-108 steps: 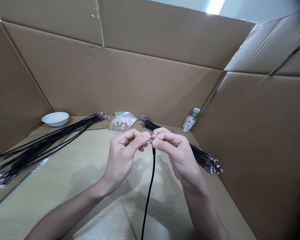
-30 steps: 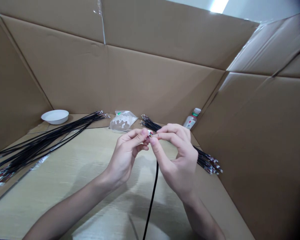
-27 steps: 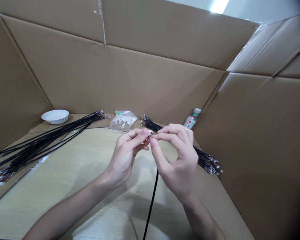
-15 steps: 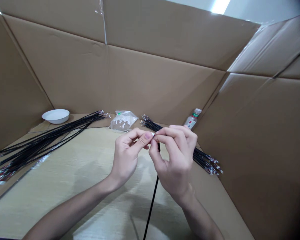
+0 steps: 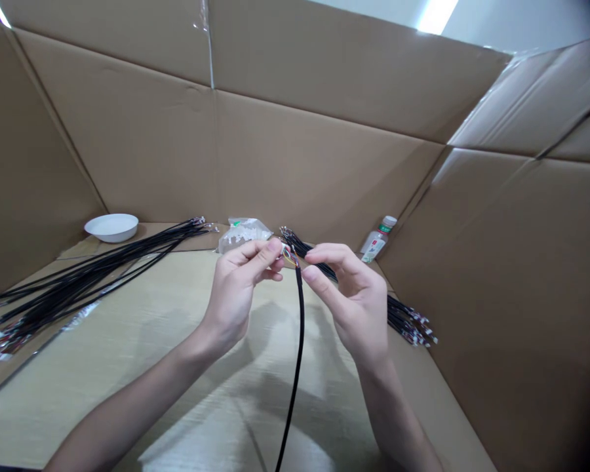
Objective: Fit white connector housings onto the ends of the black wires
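My left hand (image 5: 243, 278) pinches a small white connector (image 5: 285, 250) between thumb and fingertips. Thin coloured wires (image 5: 292, 257) run from the connector into a black cable (image 5: 299, 328), which hangs down toward the bottom edge of the view. Just right of the wires is my right hand (image 5: 351, 288), its thumb and fingers apart with nothing between them. Part of the connector is covered by my left fingers.
Black cables (image 5: 108, 262) with white-tipped ends lie at left, by a white bowl (image 5: 112, 227). Behind my hands are a clear bag (image 5: 240, 231) of white pieces, another cable bundle (image 5: 408, 321) and a bottle (image 5: 379, 237). Cardboard walls (image 5: 324, 157) enclose the tabletop (image 5: 177, 314).
My right thumb and fingers have parted and moved off the wires. My left hand has shifted slightly left with the connector, and the coloured wires now show.
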`<state>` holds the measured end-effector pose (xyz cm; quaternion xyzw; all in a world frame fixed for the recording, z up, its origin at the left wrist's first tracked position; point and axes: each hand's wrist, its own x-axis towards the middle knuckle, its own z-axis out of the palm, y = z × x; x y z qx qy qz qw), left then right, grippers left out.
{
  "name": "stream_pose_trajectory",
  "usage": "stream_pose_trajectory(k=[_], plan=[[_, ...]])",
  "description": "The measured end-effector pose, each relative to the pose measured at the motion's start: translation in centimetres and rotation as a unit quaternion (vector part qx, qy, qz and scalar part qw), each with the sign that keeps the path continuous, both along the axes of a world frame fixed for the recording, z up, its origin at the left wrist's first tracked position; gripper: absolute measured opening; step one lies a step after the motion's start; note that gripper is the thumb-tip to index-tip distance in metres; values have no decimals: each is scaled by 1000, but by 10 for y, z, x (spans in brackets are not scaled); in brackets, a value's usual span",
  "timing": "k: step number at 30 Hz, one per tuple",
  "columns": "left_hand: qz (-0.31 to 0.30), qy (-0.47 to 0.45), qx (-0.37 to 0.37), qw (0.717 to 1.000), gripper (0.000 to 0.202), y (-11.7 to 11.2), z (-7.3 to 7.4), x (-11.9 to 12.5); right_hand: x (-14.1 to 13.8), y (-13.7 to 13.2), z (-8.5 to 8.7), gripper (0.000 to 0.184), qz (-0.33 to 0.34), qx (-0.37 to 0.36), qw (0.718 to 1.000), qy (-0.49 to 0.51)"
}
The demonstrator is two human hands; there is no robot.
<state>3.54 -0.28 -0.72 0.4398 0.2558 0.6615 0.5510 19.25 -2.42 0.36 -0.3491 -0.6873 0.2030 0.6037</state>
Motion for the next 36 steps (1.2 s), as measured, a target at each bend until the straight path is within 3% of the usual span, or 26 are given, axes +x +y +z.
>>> stream_pose_trajectory(k=[9, 15, 20, 23, 27, 29, 32, 36], plan=[[43, 21, 8, 999, 22, -3, -4, 5, -10, -6, -4, 8, -101, 89, 990, -50], [54, 49, 28, 997, 22, -4, -6, 7, -9, -7, -4, 12, -119, 145, 978, -96], [35, 58, 22, 997, 22, -5, -5, 6, -5, -8, 0, 10, -67, 73, 990, -99], [50, 128, 66, 988, 23, -4, -1, 1, 0, -5, 2, 8, 0, 5, 998, -68], [120, 250, 193, 941, 14, -1, 8, -13, 6, 0, 2, 12, 55, -41, 997, -39], [162, 299, 269, 901, 25, -1, 12, -22, 8, 2, 2, 13, 69, -52, 996, -34], [204, 364, 373, 829, 26, -2, 18, -33, 9, 2, 3, 13, 79, -58, 994, -44], [229, 425, 442, 756, 21, -4, 22, -40, 9, 0, 5, 14, 87, -64, 992, -73]])
